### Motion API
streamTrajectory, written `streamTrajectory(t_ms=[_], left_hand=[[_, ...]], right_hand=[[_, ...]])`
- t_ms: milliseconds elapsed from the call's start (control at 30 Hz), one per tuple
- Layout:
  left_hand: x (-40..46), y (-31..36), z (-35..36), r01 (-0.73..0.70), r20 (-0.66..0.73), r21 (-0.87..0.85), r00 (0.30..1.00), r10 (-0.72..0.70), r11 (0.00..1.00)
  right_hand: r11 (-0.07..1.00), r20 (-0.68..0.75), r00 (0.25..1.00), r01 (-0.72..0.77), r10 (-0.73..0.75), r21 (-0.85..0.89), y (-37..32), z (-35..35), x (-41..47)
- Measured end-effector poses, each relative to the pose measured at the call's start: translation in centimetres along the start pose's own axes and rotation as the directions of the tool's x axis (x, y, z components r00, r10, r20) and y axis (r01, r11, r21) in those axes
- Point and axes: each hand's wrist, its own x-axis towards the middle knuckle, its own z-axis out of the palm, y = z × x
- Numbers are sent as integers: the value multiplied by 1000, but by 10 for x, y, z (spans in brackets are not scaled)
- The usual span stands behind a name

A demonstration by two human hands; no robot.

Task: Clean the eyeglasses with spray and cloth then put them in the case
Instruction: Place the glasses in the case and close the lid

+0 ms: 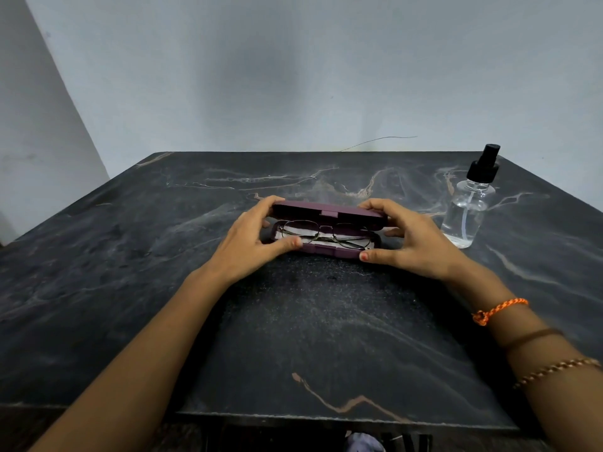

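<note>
We reach both arms forward over the dark marble table (130, 288), and each hand takes one end of the purple case (328, 231). Our left hand (251, 243) curls round the left end, fingers over the lid's edge and thumb lying along the front rim of the base. Our right hand (408, 239) grips the right end in the same way — fingers on the lid above, thumb pressed to the lower front edge. The lid stands partly open, tilted over the base.

Inside we count one pair of eyeglasses (323, 234), folded, resting on one pale cloth (326, 239) that lines the base. One clear spray bottle (470, 203) with a black pump stands upright to the right of the case, near the right hand but apart from it. Our right forearm bears three bands — an orange thread (499, 309), a dark band (532, 337) and a beaded bracelet (554, 370).
</note>
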Motion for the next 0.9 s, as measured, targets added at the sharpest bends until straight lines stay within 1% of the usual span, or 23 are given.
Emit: streamTrajectory(t_ms=[67, 133, 300, 433, 667, 800, 900], left_hand=[[1, -6, 1, 24, -2, 68, 1000, -24, 997], [2, -11, 2, 10, -17, 120, 1000, -8, 993], [4, -12, 2, -107, -26, 139, 993, 111, 985], [4, -10, 3, -101, -12, 116, 995, 103, 988], [4, -9, 4, -147, -18, 157, 988, 152, 977], [4, -10, 2, -190, 5, 184, 981, 192, 964], [2, -9, 3, -240, 31, 242, 970, 240, 940]], right_hand=[[1000, 4, 1000, -1, 1, 0, 0, 1, 0], [1000, 4, 1000, -5, 5, -6, -1, 1, 1], [999, 10, 1000, -9, 10, -43, 0, 2, 1], [998, 2, 1000, 6, -6, -56, -1, 2, 1], [992, -19, 999, 48, -51, -117, -3, 1, 0], [977, 5, 997, 80, -81, -197, -5, 0, 0], [964, 5, 993, 119, -122, -238, -6, 1, -1]])
